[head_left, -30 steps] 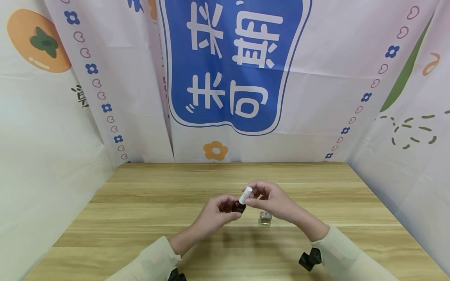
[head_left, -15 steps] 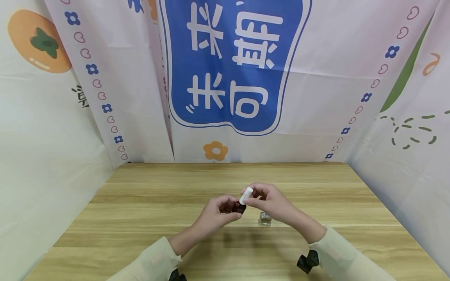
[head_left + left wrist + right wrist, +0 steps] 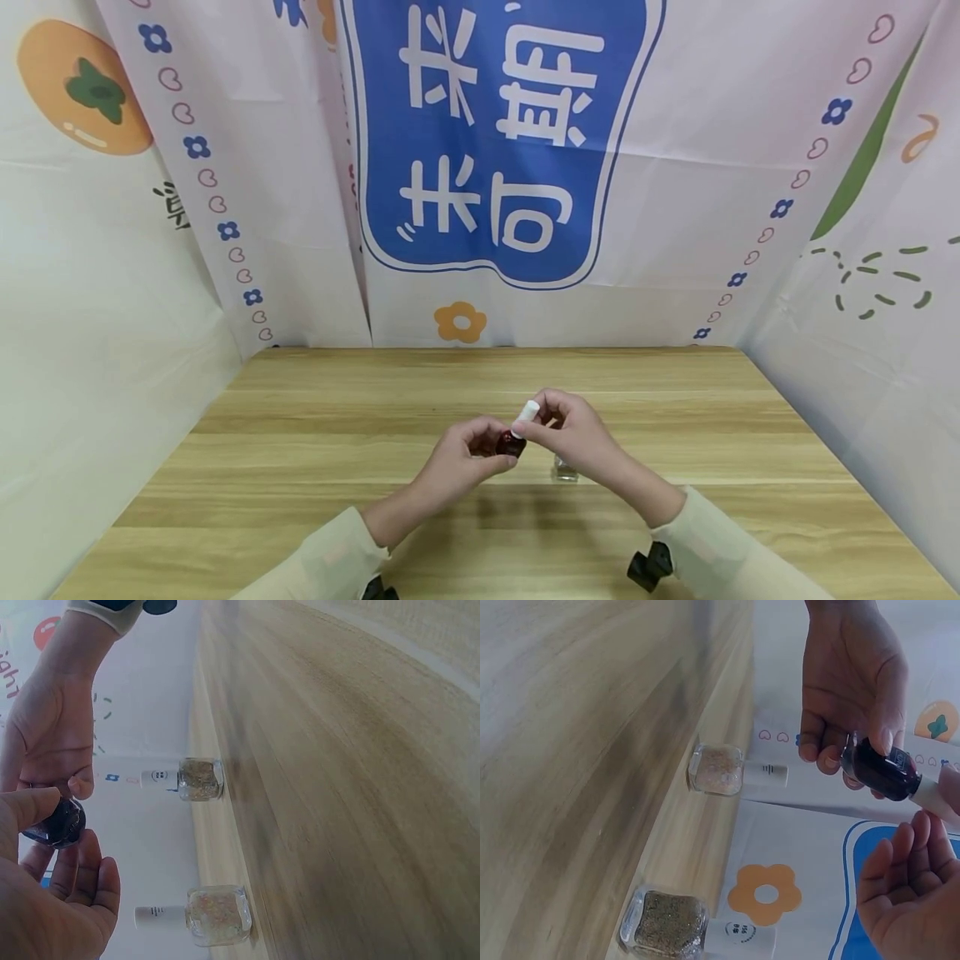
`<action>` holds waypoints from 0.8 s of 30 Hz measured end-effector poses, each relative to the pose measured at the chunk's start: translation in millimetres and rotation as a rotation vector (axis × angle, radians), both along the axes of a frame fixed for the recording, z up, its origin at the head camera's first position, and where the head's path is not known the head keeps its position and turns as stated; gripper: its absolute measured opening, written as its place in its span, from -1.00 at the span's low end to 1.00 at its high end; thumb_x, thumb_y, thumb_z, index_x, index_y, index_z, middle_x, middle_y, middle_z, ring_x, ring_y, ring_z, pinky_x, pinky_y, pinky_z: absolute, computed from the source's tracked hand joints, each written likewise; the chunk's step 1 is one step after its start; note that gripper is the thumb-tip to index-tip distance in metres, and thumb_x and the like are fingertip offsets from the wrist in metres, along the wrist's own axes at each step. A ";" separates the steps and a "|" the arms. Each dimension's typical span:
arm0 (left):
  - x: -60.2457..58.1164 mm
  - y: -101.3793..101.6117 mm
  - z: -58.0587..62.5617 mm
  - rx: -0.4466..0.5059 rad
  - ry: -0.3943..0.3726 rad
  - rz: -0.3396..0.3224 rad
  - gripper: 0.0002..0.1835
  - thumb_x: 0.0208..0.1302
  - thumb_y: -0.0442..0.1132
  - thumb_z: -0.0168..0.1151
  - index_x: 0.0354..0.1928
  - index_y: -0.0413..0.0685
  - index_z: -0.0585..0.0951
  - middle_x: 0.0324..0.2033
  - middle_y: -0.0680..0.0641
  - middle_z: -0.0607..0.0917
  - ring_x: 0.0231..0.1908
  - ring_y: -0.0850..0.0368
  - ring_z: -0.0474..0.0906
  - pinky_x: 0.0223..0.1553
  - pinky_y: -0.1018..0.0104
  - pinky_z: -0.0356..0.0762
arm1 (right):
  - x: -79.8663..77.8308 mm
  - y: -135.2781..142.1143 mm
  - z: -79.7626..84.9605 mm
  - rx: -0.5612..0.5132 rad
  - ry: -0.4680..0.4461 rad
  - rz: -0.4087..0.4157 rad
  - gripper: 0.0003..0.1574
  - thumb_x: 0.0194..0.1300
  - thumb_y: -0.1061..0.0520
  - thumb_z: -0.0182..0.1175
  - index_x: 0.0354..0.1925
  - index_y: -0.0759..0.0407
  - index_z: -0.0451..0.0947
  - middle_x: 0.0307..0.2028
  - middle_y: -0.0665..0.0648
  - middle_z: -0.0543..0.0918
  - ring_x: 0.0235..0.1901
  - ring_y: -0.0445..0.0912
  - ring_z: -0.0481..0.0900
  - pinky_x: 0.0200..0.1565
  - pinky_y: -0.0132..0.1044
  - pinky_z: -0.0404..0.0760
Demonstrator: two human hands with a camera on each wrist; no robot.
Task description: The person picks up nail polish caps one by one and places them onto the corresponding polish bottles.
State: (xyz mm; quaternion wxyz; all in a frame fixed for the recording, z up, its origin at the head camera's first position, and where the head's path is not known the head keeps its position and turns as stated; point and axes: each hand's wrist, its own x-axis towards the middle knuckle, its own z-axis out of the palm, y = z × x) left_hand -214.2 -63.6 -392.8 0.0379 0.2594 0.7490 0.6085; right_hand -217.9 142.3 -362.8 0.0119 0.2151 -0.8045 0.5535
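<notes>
A dark red nail polish bottle (image 3: 512,444) with a white cap (image 3: 529,411) is held above the table, tilted so the cap points up and right. My left hand (image 3: 459,457) grips its glass body between thumb and fingers. At the cap, my right hand (image 3: 581,429) pinches with thumb and fingertips. Behind the hands stand two more capped nail polish bottles. One holds gold-brown glitter (image 3: 671,924); the other is clear with pale pink flakes (image 3: 718,769). In the head view only one glass base (image 3: 566,471) shows below my right hand.
The wood-grain table (image 3: 300,442) stretches out on both sides of the hands. Printed white cloth (image 3: 675,225) hangs behind it and along both sides. Black wrist devices (image 3: 649,567) sit at the sleeve cuffs.
My right hand has shifted slightly left, its thumb now lower on the cap, near the bottle's neck. It covers more of the standing bottle. My left hand and the red bottle have barely moved.
</notes>
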 end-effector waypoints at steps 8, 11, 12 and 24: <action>1.7 0.5 1.6 0.003 -0.017 0.012 -0.75 0.17 -0.36 0.39 -0.09 -0.21 0.64 -0.25 -0.08 0.67 -0.29 0.08 0.58 -0.28 0.36 0.57 | 0.2 0.2 0.6 0.016 0.000 -0.006 -0.73 0.23 0.00 0.36 -0.34 0.13 0.52 -0.44 0.07 0.58 -0.46 -0.06 0.50 -0.45 -0.34 0.49; 1.5 -0.5 1.9 0.002 -0.015 0.012 -0.73 0.18 -0.35 0.38 -0.07 -0.21 0.64 -0.25 -0.08 0.67 -0.30 0.08 0.57 -0.29 0.36 0.55 | -1.0 3.2 3.8 0.034 0.006 0.044 -0.75 0.26 0.02 0.34 -0.25 0.15 0.55 -0.40 0.07 0.57 -0.42 0.00 0.50 -0.42 -0.32 0.51; 1.4 -0.9 2.0 0.001 -0.013 0.012 -0.73 0.18 -0.35 0.38 -0.07 -0.21 0.64 -0.25 -0.08 0.67 -0.30 0.08 0.56 -0.29 0.36 0.55 | -1.6 4.4 5.0 0.041 0.005 0.063 -0.75 0.26 0.03 0.33 -0.20 0.15 0.56 -0.38 0.08 0.58 -0.40 0.02 0.50 -0.40 -0.31 0.52; 2.2 -1.5 2.1 -0.001 -0.004 -0.007 -0.74 0.19 -0.34 0.37 -0.07 -0.22 0.63 -0.22 -0.09 0.67 -0.28 0.07 0.56 -0.29 0.36 0.56 | -6.0 12.5 11.4 0.071 -0.007 0.220 -0.67 0.37 0.08 0.22 0.05 0.16 0.59 -0.08 0.09 0.65 -0.27 0.01 0.59 -0.29 -0.24 0.59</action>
